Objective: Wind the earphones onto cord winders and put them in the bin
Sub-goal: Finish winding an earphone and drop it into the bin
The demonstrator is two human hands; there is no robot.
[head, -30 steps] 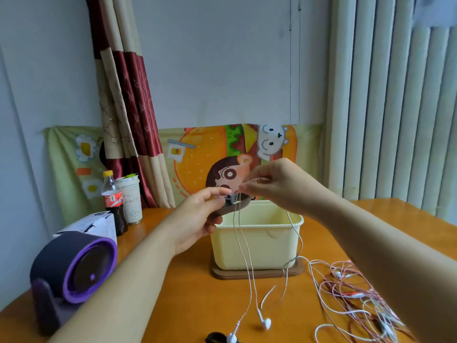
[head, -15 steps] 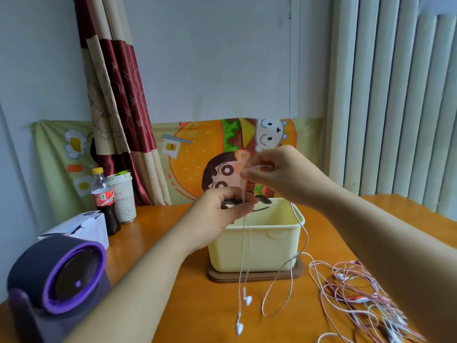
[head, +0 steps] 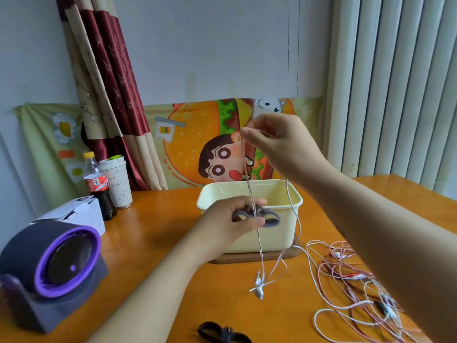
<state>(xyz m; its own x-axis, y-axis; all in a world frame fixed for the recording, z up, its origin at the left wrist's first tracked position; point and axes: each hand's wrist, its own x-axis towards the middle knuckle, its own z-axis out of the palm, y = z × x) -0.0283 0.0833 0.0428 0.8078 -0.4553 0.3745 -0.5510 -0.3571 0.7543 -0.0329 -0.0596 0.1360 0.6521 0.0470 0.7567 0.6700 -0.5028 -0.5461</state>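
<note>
Grips: left grip (head: 230, 224) is held low in front of the bin, thumb and fingers clamped on a dark cord winder (head: 269, 217). The right grip (head: 279, 144) is raised above it, fingertips pinched together on the white earphone cord (head: 249, 189).
Cord: it runs taut from the right grip down to the winder's middle and passes on below the left grip. It ends in two blurred earbuds (head: 258, 284) hanging low over the surface (head: 148, 256). A second strand drops from the right grip past the bin's right end.
Nearest edge: a spare winder (head: 222, 332) lies flat, well apart from both grips.
Right side: a tangle of white and pink earphones (head: 358, 280) is spread beneath the right forearm.
Left side: a purple-ringed fan (head: 49, 263), with a white box (head: 81, 211) behind it.
Bin: a cream bin (head: 279, 238) with an open top stands on a brown board (head: 247, 259), just behind the left grip.
Far: a cola bottle (head: 97, 186) and a paper cup (head: 118, 181) stand side by side. Behind them are a cartoon cloth (head: 197, 134), a red-and-cream curtain (head: 111, 82) and vertical blinds (head: 395, 82).
</note>
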